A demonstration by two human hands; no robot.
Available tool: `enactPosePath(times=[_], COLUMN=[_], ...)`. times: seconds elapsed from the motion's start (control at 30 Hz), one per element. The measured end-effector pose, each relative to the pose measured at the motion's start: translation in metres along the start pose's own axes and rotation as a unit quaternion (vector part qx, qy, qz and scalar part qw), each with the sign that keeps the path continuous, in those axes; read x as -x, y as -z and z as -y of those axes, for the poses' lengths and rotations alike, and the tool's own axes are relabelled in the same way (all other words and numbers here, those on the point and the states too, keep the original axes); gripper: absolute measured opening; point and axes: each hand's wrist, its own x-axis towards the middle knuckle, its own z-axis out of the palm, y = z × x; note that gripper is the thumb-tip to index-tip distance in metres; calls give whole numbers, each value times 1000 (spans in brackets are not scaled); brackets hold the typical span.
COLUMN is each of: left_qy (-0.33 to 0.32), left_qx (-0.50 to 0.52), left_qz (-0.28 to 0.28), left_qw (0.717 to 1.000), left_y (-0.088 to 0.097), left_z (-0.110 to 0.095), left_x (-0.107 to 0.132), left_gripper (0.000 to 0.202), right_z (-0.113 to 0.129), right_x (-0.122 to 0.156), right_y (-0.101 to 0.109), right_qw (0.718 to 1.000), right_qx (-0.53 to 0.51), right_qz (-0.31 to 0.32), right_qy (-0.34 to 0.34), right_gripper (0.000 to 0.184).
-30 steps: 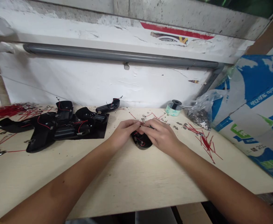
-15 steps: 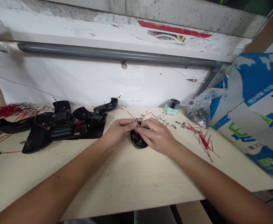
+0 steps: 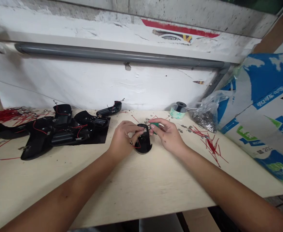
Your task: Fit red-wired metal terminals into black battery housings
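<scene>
My left hand (image 3: pixel 122 139) grips a small black plastic housing (image 3: pixel 144 143) from its left side, with a red wire (image 3: pixel 137 146) running across it. A small metal terminal (image 3: pixel 144 130) sits at the housing's top end, by my left fingertips. My right hand (image 3: pixel 167 135) is just to the right, pinching a small green piece (image 3: pixel 155 124) between thumb and fingers. That piece is partly hidden by the fingers. Loose metal bits lie on the table just beyond my right fingers.
Several wired black housings (image 3: pixel 56 135) lie on a black sheet (image 3: pixel 101 137) to the left. On the wooden table (image 3: pixel 136 183) are red wire cuttings (image 3: pixel 212 146), a tape roll (image 3: pixel 177 111) and a bag of metal parts (image 3: pixel 203 120). A printed sack (image 3: pixel 259 119) stands at right.
My right hand has drawn away to the right of the housing and now shows a green piece. My left hand has shifted its grip, and the housing has turned slightly.
</scene>
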Motion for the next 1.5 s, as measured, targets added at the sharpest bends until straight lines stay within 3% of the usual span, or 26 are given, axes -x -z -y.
enactPosePath(times=[0.1, 0.33, 0.57, 0.83, 1.1, 1.5], left_qy=[18, 40, 49, 68, 79, 118], left_qx=[3, 8, -1, -15, -36, -33], left_qz=[0, 20, 18, 35, 36, 70], left_qw=[1000, 999, 999, 997, 996, 990], left_y=[-2, -4, -4, -3, -3, -1], left_z=[2, -1, -5, -5, -5, -7], left_x=[1, 1, 2, 1, 1, 1], left_gripper=[14, 10, 7, 7, 9, 17], right_z=[2, 4, 4, 0, 1, 6], right_x=[0, 3, 9, 8, 8, 6], right_y=[-2, -6, -9, -10, -6, -5], right_qw=[1000, 999, 997, 996, 991, 994], right_qx=[-17, 38, 39, -18, 24, 50], right_qz=[-3, -1, 60, 73, 123, 81], right_qy=[-17, 7, -10, -43, -47, -55], right_gripper=[33, 29, 25, 28, 28, 35])
